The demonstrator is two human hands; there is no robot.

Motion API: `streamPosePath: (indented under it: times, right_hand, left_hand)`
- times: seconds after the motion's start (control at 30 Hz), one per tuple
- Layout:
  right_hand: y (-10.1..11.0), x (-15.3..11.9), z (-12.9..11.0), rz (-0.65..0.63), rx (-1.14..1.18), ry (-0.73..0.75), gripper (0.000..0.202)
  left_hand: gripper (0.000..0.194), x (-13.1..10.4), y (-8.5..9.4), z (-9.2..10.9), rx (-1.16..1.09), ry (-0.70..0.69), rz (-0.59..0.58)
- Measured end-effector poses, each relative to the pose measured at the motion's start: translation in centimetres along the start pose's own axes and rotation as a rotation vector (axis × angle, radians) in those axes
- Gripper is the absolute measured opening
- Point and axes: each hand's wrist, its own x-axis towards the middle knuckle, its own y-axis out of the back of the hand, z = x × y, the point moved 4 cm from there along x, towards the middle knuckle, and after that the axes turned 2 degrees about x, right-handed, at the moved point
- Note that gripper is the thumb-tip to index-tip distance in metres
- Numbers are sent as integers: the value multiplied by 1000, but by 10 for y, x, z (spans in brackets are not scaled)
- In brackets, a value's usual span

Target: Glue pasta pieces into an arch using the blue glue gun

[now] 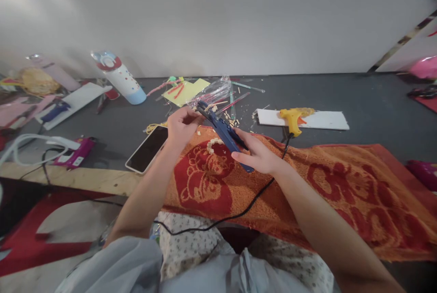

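Observation:
My right hand (pixel 256 153) is wrapped round the handles of a dark blue plier-like tool (pixel 223 131), which slants up and left over the towel. My left hand (pixel 183 124) is closed in a pinch beside the tool's head. Whatever its fingertips hold is hidden or too small to name. Below the tool, a ring of small cream pieces (pixel 215 145) lies on the orange and red towel (pixel 252 193). Short pale stick pieces (pixel 230 119) are scattered on the table just beyond the tool.
A phone (pixel 147 149) lies left of the towel. Behind it are yellow paper (pixel 186 93), clear plastic wrapping (pixel 218 89) and a spotted bottle (pixel 121 79). A yellow glue gun (pixel 293 119) rests on a white board (pixel 327 120); its black cord (pixel 246 211) crosses the towel. A purple power strip (pixel 77 152) sits left.

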Motion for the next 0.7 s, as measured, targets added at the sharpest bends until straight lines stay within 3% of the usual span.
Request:
streamPosePath:
  times: [0.47,0.7]
  right_hand:
    - [1,-2,1,12,10,-33,76]
    - [2,-1,0,8,15,-68,76]
  left_hand:
    - [22,-4,2,7,129,-72,51]
    - [20,-5,-1,5,76,-27,-11]
